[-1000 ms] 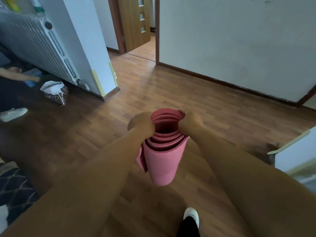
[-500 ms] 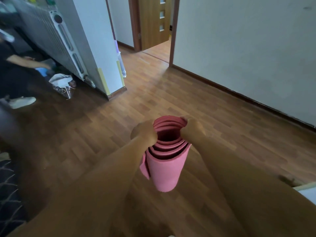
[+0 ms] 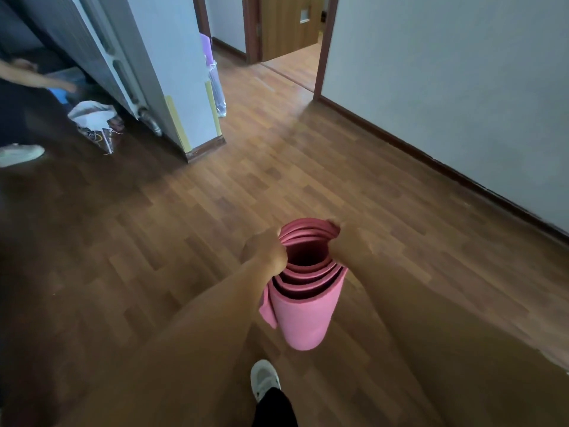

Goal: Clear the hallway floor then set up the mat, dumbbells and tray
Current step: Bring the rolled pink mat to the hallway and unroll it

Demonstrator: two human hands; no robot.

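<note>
Both hands are carrying the rolled pink mat (image 3: 303,306) upright, hanging off the floor in front of the body, open end up. Left hand (image 3: 265,250) is clamping the left side of the top rim, fingers curled over the edge; right hand (image 3: 349,241) is doing the same on the right side, so the roll is being squeezed between them (two-sided grip is likely what's keeping the loose coils from springing open). The outer flap is peeling away a bit on the lower left, so the roll isn't tight. Holding it vertical is keeping it compact for walking; one white shoe (image 3: 264,379) is stepping just beneath it. The wooden floor (image 3: 308,167) ahead, between the white wall (image 3: 446,72) and the pillar corner (image 3: 197,112), is looking bare, reads like the intended spot for unrolling. Off to the left, a crumpled bag (image 3: 95,121) is sitting by the radiator (image 3: 101,50), and another person's arm (image 3: 34,78) is reaching in there. No dumbbells or tray showing in this view. My read: clearing is mostly done here, mat placement is the step in hand. Next move probably calls for lowering the roll to the floor with the free edge down.
</note>
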